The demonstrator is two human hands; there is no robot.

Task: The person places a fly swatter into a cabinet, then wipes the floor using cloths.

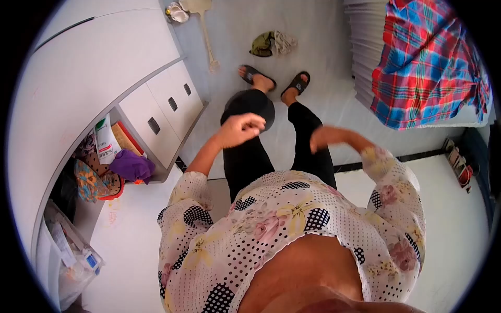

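A floral blouse (282, 206) (dotted too) tops black trousers (245, 164).

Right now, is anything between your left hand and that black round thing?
Nothing visible stands between the left hand and the black round thing: in this view, the hand overlaps its lower part. Whether they touch, I can't tell.

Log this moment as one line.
left hand: fingers curled, grasp unclear | right hand: blurred, over black trousers | floor: bunched cloths beyond sandals | right side: plaid cloth

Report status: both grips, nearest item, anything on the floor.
Left grip curled, near round black item. Right grip blurred, over right leg. Crumpled cloths on floor ahead.
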